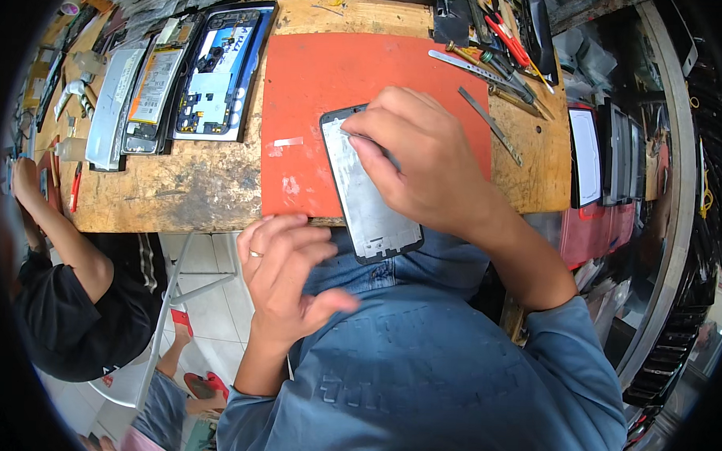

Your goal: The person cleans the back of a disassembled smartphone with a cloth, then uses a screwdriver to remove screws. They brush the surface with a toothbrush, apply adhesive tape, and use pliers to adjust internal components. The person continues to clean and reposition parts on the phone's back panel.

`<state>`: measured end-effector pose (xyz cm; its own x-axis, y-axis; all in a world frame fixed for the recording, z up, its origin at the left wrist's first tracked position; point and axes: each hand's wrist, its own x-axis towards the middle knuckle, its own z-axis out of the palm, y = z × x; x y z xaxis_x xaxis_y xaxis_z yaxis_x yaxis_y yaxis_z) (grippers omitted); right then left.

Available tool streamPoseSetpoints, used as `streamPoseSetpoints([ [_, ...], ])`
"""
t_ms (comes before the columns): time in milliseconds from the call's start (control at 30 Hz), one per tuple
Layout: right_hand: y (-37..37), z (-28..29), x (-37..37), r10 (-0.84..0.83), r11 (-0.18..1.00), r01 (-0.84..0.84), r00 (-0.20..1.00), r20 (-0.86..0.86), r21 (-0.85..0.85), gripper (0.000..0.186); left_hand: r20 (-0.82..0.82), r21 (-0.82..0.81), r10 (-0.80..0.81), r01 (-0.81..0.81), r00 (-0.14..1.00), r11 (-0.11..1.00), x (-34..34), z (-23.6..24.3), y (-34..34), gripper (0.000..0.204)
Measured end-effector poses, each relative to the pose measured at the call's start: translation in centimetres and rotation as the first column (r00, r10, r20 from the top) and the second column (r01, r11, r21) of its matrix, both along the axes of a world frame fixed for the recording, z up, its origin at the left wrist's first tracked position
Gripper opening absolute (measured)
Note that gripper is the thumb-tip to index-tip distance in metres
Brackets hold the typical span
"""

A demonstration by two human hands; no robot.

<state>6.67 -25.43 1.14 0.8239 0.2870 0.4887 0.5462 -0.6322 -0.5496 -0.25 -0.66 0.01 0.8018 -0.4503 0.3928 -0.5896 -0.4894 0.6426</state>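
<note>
Head view: phone frame (pixel 379 224) is sitting beneath the fingers of right hand (pixel 429 160), grasp unclear; left hand (pixel 284 274) fingers are hanging empty beside it. Frame is overhanging desk (pixel 208 172); pressing its unsupported end risks tipping.

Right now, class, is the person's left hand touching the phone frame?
Apart: in the head view, blue jeans show between the left hand and the phone frame.

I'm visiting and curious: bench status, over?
Right hand: over upper part of phone frame, grip unclear. Left hand: open beside it. Frame extends past bench edge. Thin metal tool: lies right, clear.
</note>
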Motion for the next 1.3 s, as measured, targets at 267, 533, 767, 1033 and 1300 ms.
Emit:
streamPoseSetpoints([
  [267,1.4,-0.9,1.8,-0.004,0.993,0.011,0.998,0.059,-0.114,0.014,-0.051,0.153,0.073,-0.065,0.996,0.986,-0.1,-1.9,-1.3,0.14],
  [533,0.7,0.0,-2.2,0.138,0.974,-0.135,0.99,0.006,-0.18,0.013,-0.1,-0.001,0.066,-0.067,0.993,0.998,0.1,-2.7,-1.2,0.148],
  [767,-0.3,1.2,-7.7,0.256,0.948,-0.275,0.958,-0.128,-0.159,0.013,0.025,0.146,0.046,-0.049,0.999,0.988,1.0,-2.2,-0.6,0.148],
  [1033,-0.7,-0.3,-0.5,0.029,0.998,-0.022,0.992,0.123,-0.058,0.01,0.07,0.159,0.025,-0.035,0.997,0.987,1.2,-1.7,-1.2,0.142],
  [1300,-0.5,-0.7,-1.8,0.158,0.959,-0.125,0.981,0.113,-0.254,0.009,0.035,0.135,0.027,-0.032,0.999,0.99,1.2,-2.5,-0.8,0.137],
])
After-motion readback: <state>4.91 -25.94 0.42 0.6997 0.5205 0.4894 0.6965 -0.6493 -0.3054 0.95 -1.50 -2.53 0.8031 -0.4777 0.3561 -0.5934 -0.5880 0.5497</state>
